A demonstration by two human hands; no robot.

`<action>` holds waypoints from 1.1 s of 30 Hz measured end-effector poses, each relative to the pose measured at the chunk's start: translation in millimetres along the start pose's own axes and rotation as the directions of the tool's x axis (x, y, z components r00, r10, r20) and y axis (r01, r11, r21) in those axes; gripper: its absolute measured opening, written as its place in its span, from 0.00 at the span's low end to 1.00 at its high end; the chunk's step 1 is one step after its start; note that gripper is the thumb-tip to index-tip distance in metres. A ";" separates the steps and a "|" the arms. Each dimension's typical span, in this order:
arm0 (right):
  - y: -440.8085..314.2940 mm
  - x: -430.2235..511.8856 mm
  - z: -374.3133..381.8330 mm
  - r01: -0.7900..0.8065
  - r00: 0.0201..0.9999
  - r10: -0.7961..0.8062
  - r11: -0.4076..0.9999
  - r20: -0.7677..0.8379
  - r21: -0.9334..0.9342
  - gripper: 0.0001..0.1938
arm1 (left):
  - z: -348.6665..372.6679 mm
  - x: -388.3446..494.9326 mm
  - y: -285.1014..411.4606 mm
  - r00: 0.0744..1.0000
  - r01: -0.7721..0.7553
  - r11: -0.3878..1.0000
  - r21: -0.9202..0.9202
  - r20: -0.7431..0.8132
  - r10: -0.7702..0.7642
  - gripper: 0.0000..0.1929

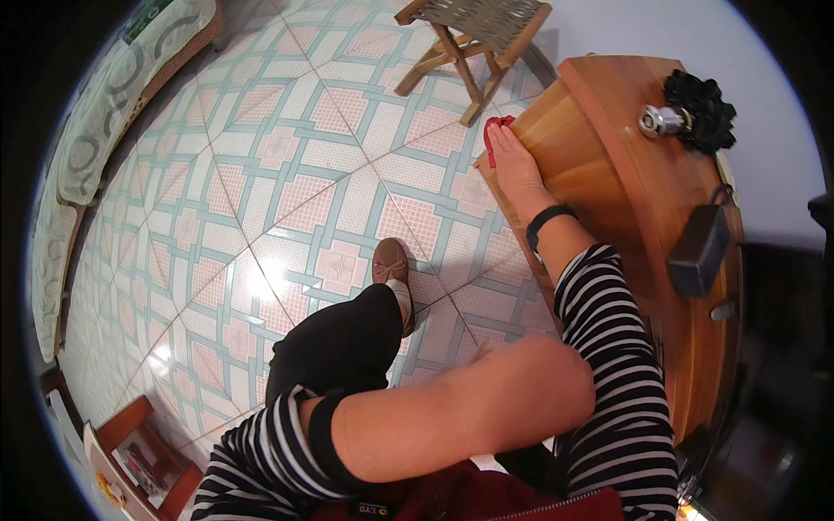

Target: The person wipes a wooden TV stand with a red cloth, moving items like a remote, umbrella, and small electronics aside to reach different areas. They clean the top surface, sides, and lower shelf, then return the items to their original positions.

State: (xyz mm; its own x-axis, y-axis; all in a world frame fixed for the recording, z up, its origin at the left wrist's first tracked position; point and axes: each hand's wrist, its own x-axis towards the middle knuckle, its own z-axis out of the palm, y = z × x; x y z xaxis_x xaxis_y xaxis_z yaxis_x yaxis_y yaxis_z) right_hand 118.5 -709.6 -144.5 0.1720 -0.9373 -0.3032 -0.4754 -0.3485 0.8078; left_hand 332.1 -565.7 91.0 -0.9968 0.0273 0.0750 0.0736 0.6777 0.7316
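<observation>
My right hand (515, 159), with a black band on its wrist, lies with fingers extended on a red cloth (490, 143). The cloth is at the far front corner of a low wooden cabinet (580, 150), and much of it is hidden beneath the hand. My left forearm crosses in front of my body. At its end, my left hand (554, 384) is blurred beside the striped right sleeve; its fingers cannot be made out, nor whether it holds anything.
On the cabinet's upper level are a dark box (698, 251), a black ruffled object (707, 111) and a shiny metal cylinder (658, 120). A folding wooden stool (479, 45) stands beyond the cabinet. A covered sofa (117, 98) lines the left side of the tiled floor (313, 182).
</observation>
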 end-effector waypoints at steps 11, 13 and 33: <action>103.7 -71.5 -75.9 -0.268 0.960 0.265 0.963 -0.090 -0.025 0.31 | -1.0 7.8 14.6 0.997 0.013 0.984 0.176 -0.075 0.000 0.06; 107.4 -87.9 -81.7 -0.326 0.942 0.328 0.944 -0.075 0.039 0.33 | -1.4 6.3 17.1 0.995 -0.014 0.971 0.240 -0.092 0.037 0.06; 35.7 -317.8 -70.6 -0.533 0.807 0.582 0.644 0.101 0.548 0.34 | -3.7 7.5 24.6 0.998 -0.036 0.944 0.329 0.056 0.019 0.09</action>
State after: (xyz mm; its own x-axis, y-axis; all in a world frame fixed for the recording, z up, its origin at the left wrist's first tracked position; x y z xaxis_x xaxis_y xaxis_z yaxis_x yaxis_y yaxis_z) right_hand 107.8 -424.5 16.4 -0.2251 -0.9586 0.1746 -0.8709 0.2783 0.4051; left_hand 326.5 -551.5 112.0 -0.9954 0.0808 0.0507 0.0951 0.8802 0.4650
